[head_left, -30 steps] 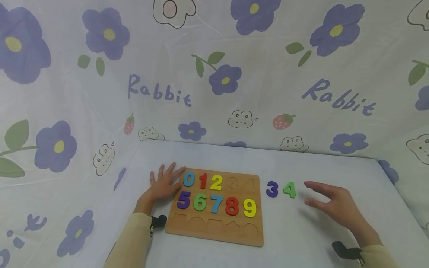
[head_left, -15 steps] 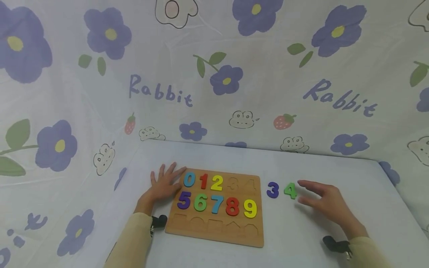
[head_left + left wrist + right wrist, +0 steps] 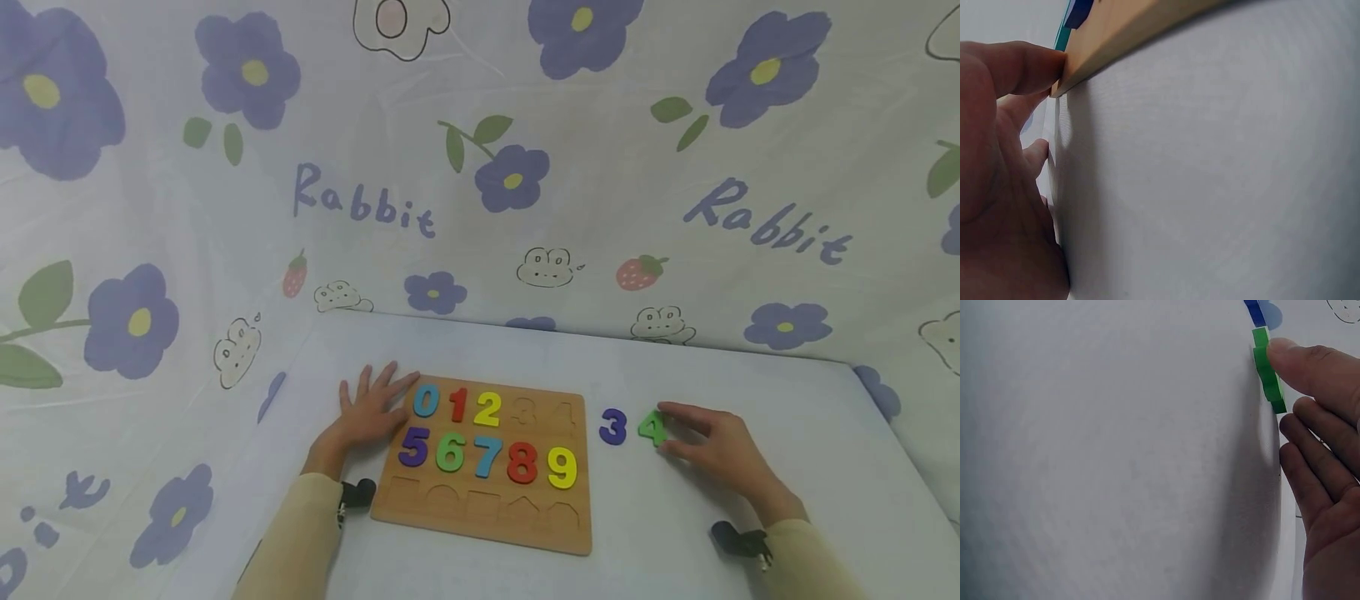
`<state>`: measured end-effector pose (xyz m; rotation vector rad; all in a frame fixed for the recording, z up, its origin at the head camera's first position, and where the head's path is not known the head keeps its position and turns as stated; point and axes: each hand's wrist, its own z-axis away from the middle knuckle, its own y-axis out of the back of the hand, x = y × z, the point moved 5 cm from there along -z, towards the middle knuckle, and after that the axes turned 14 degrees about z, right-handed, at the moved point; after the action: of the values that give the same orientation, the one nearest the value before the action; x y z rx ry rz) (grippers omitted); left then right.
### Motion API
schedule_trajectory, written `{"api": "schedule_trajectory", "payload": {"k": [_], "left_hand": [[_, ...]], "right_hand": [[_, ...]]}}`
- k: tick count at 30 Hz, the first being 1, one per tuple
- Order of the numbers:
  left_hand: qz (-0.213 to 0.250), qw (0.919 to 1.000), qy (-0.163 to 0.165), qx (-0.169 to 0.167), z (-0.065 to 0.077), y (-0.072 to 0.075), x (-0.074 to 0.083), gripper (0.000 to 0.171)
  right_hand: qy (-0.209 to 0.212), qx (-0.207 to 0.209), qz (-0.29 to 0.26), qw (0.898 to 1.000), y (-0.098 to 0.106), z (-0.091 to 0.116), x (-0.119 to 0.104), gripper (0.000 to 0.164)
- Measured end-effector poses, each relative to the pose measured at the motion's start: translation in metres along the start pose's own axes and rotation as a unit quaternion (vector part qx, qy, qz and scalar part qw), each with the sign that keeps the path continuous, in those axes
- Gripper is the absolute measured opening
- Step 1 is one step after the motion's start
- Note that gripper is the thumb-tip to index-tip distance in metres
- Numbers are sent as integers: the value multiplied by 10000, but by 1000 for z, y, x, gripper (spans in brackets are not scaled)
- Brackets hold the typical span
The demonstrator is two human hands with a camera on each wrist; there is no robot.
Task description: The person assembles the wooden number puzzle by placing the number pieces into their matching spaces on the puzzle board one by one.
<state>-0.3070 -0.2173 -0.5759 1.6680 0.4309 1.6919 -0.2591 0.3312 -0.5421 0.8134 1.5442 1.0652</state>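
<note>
My right hand has its thumb and index finger on either side of a green number 4, pinching it on the white table. In the right wrist view the thumb lies against the green number 4. Just left of it sits a purple number 3. With fingers spread, my left hand rests at the upper left edge of a wooden puzzle board. Its thumb touches the board's side in the left wrist view. On the board, the outlined spots for 3 and 4 show bare wood.
Several coloured number pieces, such as the yellow 9 and the blue 0, sit on the board. Shape outlines run along its near side. A patterned cloth hangs behind the white table.
My right hand has moved left to the green number 4, and its thumb and finger have closed around it. The left hand stays at the board's edge.
</note>
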Motion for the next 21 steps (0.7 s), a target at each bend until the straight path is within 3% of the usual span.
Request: {"api": "schedule_trajectory", "payload": {"k": [7,15,21], "left_hand": [[-98,9999,34,15,-5,-4,-8,69],[-23,10000,29,-77,2,2,6,69],[-63,10000,-27,-22,-3,-2,-5,69]], "right_hand": [[198,167,36,9997,-1,-3,-7,64],[3,75,-22,10000,-1,-3,-7,63],[-133,29,-134,9998,6,3,-5,60]]}}
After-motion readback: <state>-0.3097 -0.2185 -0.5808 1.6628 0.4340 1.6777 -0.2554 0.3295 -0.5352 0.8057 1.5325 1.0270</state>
